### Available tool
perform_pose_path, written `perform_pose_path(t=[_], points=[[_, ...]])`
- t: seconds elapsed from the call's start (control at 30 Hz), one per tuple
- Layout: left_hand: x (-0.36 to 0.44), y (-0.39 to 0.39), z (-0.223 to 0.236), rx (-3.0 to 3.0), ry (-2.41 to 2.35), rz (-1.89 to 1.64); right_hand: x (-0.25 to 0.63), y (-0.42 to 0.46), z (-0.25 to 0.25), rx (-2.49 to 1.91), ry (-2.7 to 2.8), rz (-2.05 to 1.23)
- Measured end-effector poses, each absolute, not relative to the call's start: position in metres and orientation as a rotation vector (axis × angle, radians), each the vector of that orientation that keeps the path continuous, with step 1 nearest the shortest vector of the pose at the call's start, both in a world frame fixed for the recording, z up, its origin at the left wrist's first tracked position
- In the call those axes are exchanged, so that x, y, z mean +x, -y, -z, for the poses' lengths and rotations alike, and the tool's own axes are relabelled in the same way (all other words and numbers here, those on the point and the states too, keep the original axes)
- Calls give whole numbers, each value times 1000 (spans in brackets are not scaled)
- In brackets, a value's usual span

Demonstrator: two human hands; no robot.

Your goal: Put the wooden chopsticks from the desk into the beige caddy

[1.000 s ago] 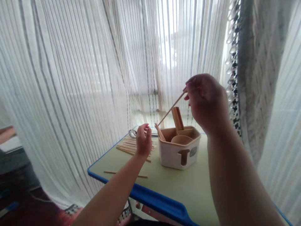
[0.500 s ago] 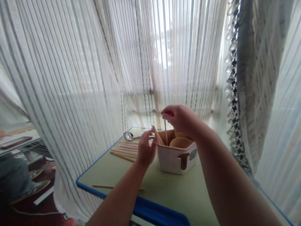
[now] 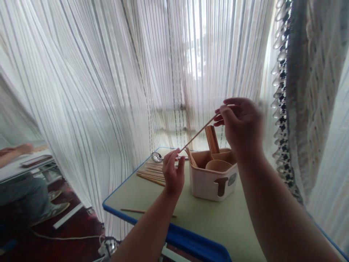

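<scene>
My right hand is raised above a white compartmented holder and pinches the top end of a wooden chopstick. The stick slants down to the left, and its lower tip meets the fingertips of my left hand, which hovers just left of the holder with fingers loosely curled around that tip. More chopsticks stand upright in the holder's rear compartment. A loose pile of chopsticks lies on the table behind my left hand.
The green table has a blue rim. A single chopstick lies near its front edge. A metal slotted spoon rests at the far corner. Sheer curtains hang close behind. Another person's arm shows at far left.
My right hand dipped down to the holder, then rose again with a chopstick slanting down to my left fingertips. My left hand stayed beside the holder. The view shifted slightly.
</scene>
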State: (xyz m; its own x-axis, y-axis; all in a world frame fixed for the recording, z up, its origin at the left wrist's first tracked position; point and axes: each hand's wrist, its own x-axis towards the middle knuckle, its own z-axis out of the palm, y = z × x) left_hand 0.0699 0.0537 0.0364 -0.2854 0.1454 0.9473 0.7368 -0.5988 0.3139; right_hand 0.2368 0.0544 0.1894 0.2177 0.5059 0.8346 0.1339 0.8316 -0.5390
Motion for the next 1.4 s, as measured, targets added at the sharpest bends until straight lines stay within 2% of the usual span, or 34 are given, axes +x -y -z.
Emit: perform_pose_path(t=[0.13,0.23,0.4,0.57,0.63,0.8,0.9,1.03,1.17,1.4], points=[[70,-53,-38,-1533,1107,1959,231,-78,-181,-649,1414,-487],[69,-54,-37,-1506,1127,1969,232,-92,-175,-757,1466,-485],[63,-66,-32,-1446,1191,2021,243,-97,-179,-1079,1748,-51],[58,-74,-30,-1373,1089,2342,253,-84,-187,-1366,2055,266],[59,-72,-32,-1363,1010,2459,258,-76,-187,-1487,2210,210],[63,-58,-41,-1337,904,2674,262,-67,-184,-1593,2582,-197],[63,-53,-46,-1296,881,2772,255,-66,-184,-1657,2627,-117],[65,-48,-51,-1237,815,2874,242,-60,-184,-1591,2631,55],[71,-43,-56,-1200,787,2955,231,-52,-182,-1350,2648,89],[77,-37,-56,-1266,772,2983,218,-40,-179,-1236,2753,72]])
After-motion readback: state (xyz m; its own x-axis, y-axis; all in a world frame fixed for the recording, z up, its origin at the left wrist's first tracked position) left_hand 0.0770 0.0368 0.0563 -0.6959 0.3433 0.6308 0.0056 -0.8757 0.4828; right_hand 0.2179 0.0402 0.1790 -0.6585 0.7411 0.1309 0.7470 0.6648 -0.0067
